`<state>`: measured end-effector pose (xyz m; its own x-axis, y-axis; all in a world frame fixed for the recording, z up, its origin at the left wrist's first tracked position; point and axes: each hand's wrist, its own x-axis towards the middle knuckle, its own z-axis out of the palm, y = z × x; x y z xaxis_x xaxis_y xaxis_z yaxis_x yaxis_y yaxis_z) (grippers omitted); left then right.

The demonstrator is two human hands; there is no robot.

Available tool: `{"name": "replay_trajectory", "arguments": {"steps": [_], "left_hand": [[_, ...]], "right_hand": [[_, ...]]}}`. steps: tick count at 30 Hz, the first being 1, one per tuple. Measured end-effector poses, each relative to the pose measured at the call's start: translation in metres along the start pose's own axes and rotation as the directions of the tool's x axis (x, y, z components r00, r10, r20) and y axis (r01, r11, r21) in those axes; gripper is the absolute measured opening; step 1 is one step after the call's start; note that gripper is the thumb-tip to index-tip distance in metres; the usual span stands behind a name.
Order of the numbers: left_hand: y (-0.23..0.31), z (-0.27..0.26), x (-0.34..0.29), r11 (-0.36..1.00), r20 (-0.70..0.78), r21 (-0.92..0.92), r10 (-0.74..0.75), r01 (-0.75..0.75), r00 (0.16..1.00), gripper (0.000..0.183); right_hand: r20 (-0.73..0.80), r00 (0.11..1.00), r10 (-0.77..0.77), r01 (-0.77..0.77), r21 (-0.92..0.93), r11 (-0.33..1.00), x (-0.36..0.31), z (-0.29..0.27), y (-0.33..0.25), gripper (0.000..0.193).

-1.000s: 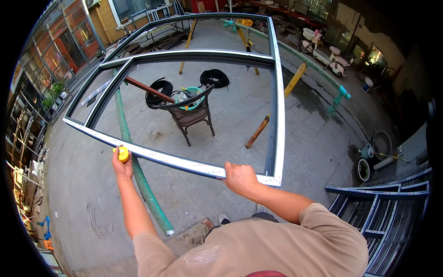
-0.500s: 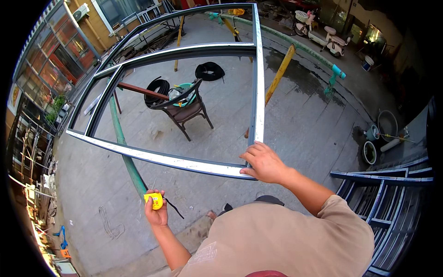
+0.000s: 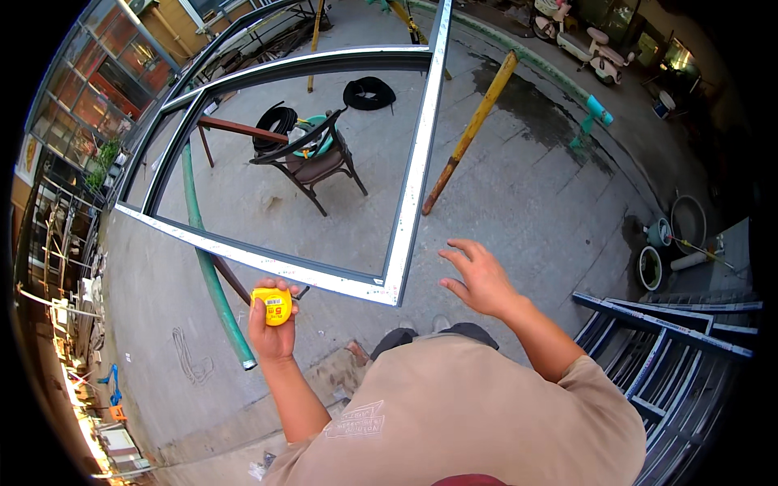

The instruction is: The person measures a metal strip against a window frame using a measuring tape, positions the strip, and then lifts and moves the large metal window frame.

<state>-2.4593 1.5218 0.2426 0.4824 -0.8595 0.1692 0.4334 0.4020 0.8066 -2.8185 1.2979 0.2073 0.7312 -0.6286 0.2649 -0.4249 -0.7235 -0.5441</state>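
Note:
My left hand [image 3: 274,340] is closed round a yellow tape measure [image 3: 272,306], just below the near edge of a large window frame [image 3: 275,268]. A short black strap sticks out beside the tape measure. The frame has white and dark bars and rests across a green pipe [image 3: 194,212] and other supports. My right hand [image 3: 482,281] hovers with its fingers apart, to the right of the frame's near right corner, touching nothing.
Through the frame I see a brown chair [image 3: 320,166] holding a turquoise basin [image 3: 314,136], with a black coil [image 3: 369,93] behind it. A yellow post [image 3: 472,130] leans on the right. More frames [image 3: 648,356] lie stacked at lower right. A scooter [image 3: 587,49] stands far off.
My right hand has let go of the frame's near right corner, which now sits further left. My left hand has risen with the tape measure, its face now turned more toward me.

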Motion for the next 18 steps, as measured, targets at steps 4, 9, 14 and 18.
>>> {"name": "replay_trajectory", "arguments": {"steps": [4, 9, 14, 18], "left_hand": [[-0.005, 0.028, 0.035, 0.996, 0.034, 0.081, -0.032, 0.029, 0.999, 0.042], [-0.02, 0.048, 0.065, 0.994, 0.085, 0.104, -0.029, 0.02, 0.996, 0.044], [-0.047, 0.08, 0.084, 0.985, 0.094, 0.16, -0.083, 0.068, 0.992, 0.046], [-0.056, 0.121, 0.113, 0.966, 0.05, 0.249, -0.09, 0.074, 0.995, 0.048]], "right_hand": [[0.011, 0.996, 0.087, -0.087, -0.015, 0.996, -0.01, -0.005, 0.021, 0.049], [0.07, 0.979, 0.192, -0.191, -0.033, 0.981, -0.023, -0.004, 0.033, 0.048], [0.117, 0.956, 0.269, -0.263, -0.061, 0.963, -0.044, -0.014, 0.084, 0.048], [0.111, 0.929, 0.352, -0.352, -0.02, 0.936, -0.034, -0.037, 0.142, 0.048]]}}
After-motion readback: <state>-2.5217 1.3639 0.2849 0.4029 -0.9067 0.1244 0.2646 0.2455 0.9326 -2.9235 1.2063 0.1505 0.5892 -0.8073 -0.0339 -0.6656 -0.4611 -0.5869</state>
